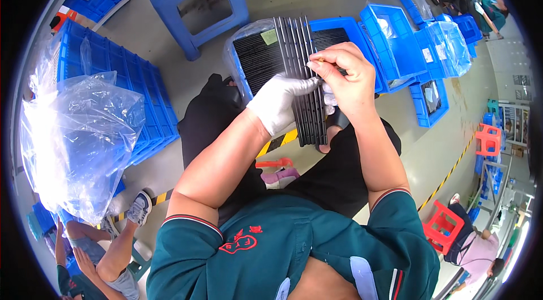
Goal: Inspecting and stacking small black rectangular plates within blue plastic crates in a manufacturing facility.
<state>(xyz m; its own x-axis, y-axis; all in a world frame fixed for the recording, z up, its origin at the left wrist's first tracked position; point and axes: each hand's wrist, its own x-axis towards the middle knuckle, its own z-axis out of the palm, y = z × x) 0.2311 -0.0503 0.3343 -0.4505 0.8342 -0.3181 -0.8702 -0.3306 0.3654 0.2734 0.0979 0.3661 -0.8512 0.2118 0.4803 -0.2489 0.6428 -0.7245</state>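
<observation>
My left hand, in a white glove, is closed round a fanned row of long, thin black rods. The thumb lies across their front, and gloved fingertips show past their right edge. Bare, my right hand is closed in a pinch at the right side of the rods. A tiny yellowish tip shows between its thumb and forefinger; what it belongs to is too small to make out. Beyond the hands, many similar black rods lie in a plastic-lined blue crate, with a yellow-green note on them.
A blue stool stands at the far left of the crate. Stacked blue crates with clear plastic film rise on my left. More blue bins are at the right. Other people sit at lower left, lower right and far right, near red stools.
</observation>
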